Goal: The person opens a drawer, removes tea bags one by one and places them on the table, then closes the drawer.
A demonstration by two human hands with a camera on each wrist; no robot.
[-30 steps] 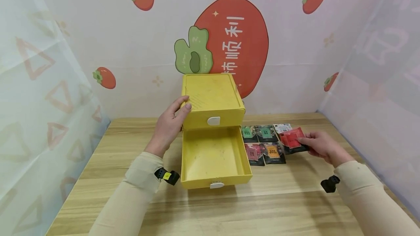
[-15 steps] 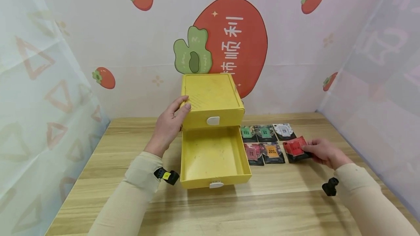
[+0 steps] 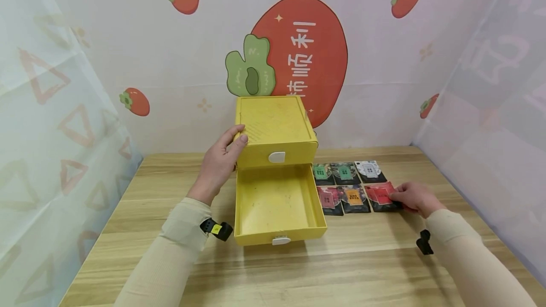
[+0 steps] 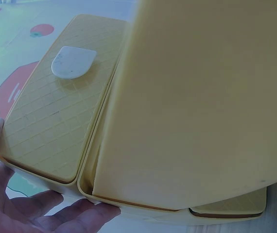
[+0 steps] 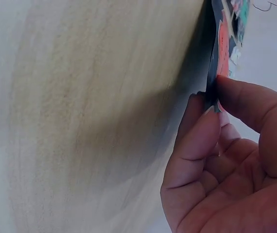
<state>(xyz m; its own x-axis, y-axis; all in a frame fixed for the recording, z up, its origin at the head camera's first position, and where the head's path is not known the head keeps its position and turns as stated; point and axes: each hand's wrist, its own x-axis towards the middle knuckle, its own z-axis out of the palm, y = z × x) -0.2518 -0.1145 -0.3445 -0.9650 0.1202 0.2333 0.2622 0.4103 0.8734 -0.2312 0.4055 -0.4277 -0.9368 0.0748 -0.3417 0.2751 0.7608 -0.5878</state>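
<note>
My right hand [image 3: 418, 198] pinches the right edge of a red-and-black sachet [image 3: 379, 196] between thumb and fingers. The sachet lies low over the table at the right end of the front row. In the right wrist view the pinched edge of the sachet [image 5: 214, 63] is slightly above the wood, with thumb and fingertips on opposite faces. My left hand [image 3: 219, 162] rests on the upper left front corner of a yellow drawer box [image 3: 275, 120]. In the left wrist view, the left hand's fingers [image 4: 80, 213] lie along the box's side. The lower drawer [image 3: 273, 200] is pulled out and empty.
Several sachets lie flat right of the drawer: two green ones [image 3: 345, 173], a white one [image 3: 370, 171], a pink one [image 3: 329, 200] and an orange one [image 3: 355, 198]. The wooden table [image 3: 354, 269] meets a fabric backdrop [image 3: 183, 127] behind the box.
The red sachet has come down from partly covering the white one to lie beside the orange one, at the end of the front row. My left hand has stayed on the box.
</note>
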